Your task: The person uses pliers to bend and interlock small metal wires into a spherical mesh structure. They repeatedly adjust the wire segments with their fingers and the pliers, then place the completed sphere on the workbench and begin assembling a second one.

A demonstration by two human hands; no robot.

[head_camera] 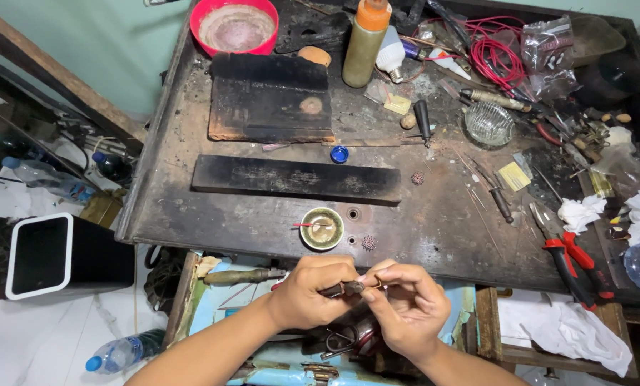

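My left hand and my right hand meet just in front of the dark workbench. The left hand grips a small dark tool with a slim handle. The right hand's fingertips pinch something tiny at the tool's tip; I cannot make out what it is. On the bench edge just beyond the hands sit a small round brass dish and a little beaded ball. Below the hands, dark pliers lie in an open blue drawer.
Long black block and a charred square block lie mid-bench. Red bowl, orange-capped bottle, glass dish, red wires, red-handled pliers and white cloths crowd the back and right. A wooden-handled tool lies left of my hands.
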